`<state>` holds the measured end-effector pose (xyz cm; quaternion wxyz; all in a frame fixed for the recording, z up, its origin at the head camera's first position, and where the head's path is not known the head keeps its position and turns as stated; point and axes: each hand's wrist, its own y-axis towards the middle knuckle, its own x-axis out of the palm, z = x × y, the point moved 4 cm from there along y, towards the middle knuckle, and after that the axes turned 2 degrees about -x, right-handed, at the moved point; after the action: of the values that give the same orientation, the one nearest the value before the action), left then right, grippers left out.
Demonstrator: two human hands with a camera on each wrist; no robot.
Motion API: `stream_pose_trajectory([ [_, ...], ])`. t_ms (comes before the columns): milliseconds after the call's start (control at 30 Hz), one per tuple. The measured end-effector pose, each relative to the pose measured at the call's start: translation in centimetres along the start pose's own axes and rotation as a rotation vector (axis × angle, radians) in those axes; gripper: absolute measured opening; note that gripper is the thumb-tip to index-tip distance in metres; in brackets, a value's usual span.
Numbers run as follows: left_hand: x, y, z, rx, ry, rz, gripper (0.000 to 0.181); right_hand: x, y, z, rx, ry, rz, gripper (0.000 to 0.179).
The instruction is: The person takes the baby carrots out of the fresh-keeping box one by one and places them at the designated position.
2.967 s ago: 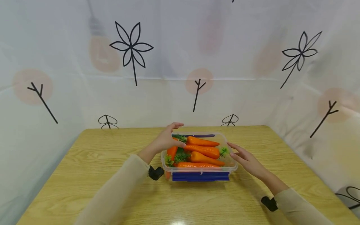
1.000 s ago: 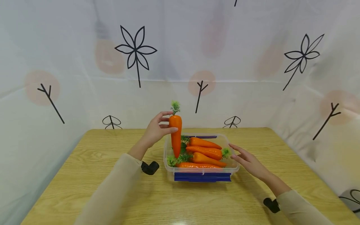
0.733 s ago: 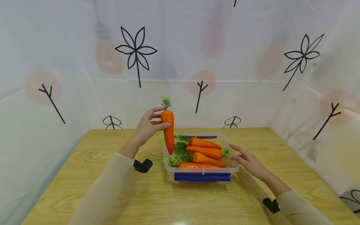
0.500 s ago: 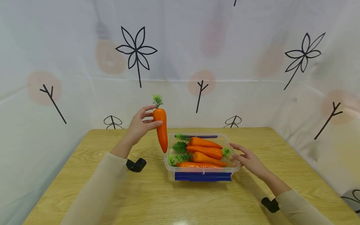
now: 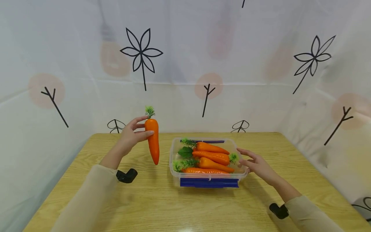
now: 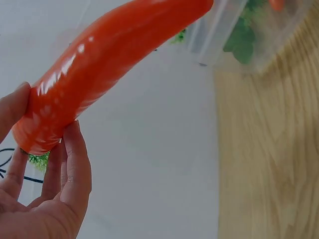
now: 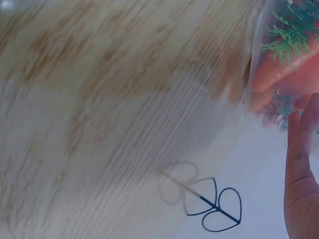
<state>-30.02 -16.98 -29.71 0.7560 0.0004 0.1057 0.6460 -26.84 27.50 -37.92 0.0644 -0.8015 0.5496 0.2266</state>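
My left hand (image 5: 129, 138) holds an orange carrot (image 5: 153, 141) by its thick upper end, thumb on one side and fingers on the other. The carrot hangs tip down above the table, left of the box, its green tuft (image 5: 149, 111) on top. In the left wrist view the shiny carrot (image 6: 94, 59) slants across the upper left. Beside the right wall of the clear plastic box (image 5: 242, 175), my right hand (image 5: 259, 167) rests with fingers extended against it. Inside lie several carrots (image 5: 213, 157) with green tops and a dark green leaf (image 5: 185, 152).
Blue clips (image 5: 208, 182) run along the box's front and back sides. A wooden table (image 5: 162, 209) bears the box. White patterned cloth (image 5: 185, 64) rises behind the table and at both sides. A black wrist device (image 5: 127, 176) sits under the left wrist.
My left hand has taken a carrot from the left part of the box, lifted it, carried it left past the rim and lowered it slightly. My right hand stays at the box's right side.
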Motion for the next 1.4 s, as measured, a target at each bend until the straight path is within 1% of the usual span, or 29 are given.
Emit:
stream_pose_trajectory([
  [233,-1.0,-0.6,-1.9,-0.081,-0.038,0.014,0.068,0.0,-0.1,-0.1,0.012,0.009,-0.003,0.055],
  [400,-1.2,-0.8,-3.4,-0.132,-0.070,0.027,0.070,0.2,-0.1,-0.1,0.010,0.024,-0.004,0.055],
  [500,-1.3,-0.7,-4.4,-0.154,-0.094,0.026,0.070,0.3,-0.1,-0.2,-0.007,0.030,-0.007,0.055],
  [633,-1.3,-0.5,-5.5,-0.162,-0.099,0.019,0.071,0.5,0.0,-0.3,-0.018,0.036,-0.010,0.055],
  [767,-1.3,-0.4,-6.3,-0.161,-0.092,0.017,0.072,0.4,-0.1,-0.3,-0.008,0.039,-0.007,0.055],
  [900,-1.3,-0.2,-7.2,-0.175,-0.100,0.012,0.072,0.4,-0.1,-0.3,-0.003,0.041,-0.004,0.055],
  [1000,-1.3,-0.1,-7.9,-0.199,-0.111,0.008,0.070,0.4,-0.2,-0.3,-0.002,0.045,-0.003,0.055],
  [1167,-1.1,-0.1,-8.7,-0.220,-0.106,-0.006,0.068,0.5,-0.2,-0.4,-0.005,0.041,-0.005,0.055],
  [1400,-0.6,-0.2,-9.4,-0.245,-0.115,-0.033,0.067,0.5,-0.2,-0.4,0.000,0.042,-0.004,0.055],
])
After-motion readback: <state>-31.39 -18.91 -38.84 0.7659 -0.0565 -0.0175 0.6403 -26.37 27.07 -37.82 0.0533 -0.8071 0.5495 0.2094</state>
